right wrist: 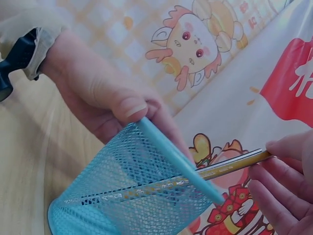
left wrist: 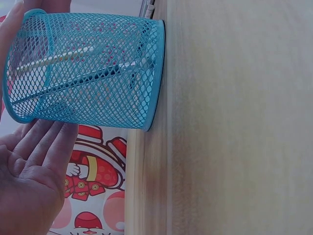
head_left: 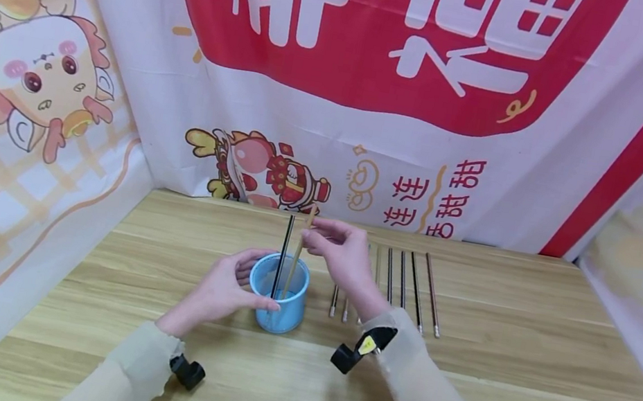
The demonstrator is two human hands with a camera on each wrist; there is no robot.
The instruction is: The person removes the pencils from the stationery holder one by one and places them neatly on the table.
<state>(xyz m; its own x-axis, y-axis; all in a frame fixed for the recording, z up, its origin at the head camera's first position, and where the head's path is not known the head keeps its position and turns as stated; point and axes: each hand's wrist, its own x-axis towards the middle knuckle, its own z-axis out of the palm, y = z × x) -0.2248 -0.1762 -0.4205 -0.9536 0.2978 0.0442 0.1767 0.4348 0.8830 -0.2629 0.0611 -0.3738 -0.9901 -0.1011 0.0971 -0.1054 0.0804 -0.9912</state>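
Note:
A light-blue mesh pen holder (head_left: 282, 318) stands upright on the wooden table. My left hand (head_left: 222, 290) grips it near the rim, thumb at the front and fingers round the far side. Inside leans a black pencil (head_left: 286, 240), its lower end showing through the mesh in the left wrist view. Above the rim, my right hand (head_left: 344, 257) pinches a yellow pencil (right wrist: 239, 163) by its top between thumb and fingers. The yellow pencil's lower part is inside the holder; in the left wrist view its end appears above the holder's bottom.
Right of the holder, several pencils (head_left: 415, 282) lie in a row on the table (head_left: 527, 338), eraser ends toward me. My right forearm partly covers some of them. A printed cloth (head_left: 334, 118) hangs behind the table's far edge, with more cloth at both sides.

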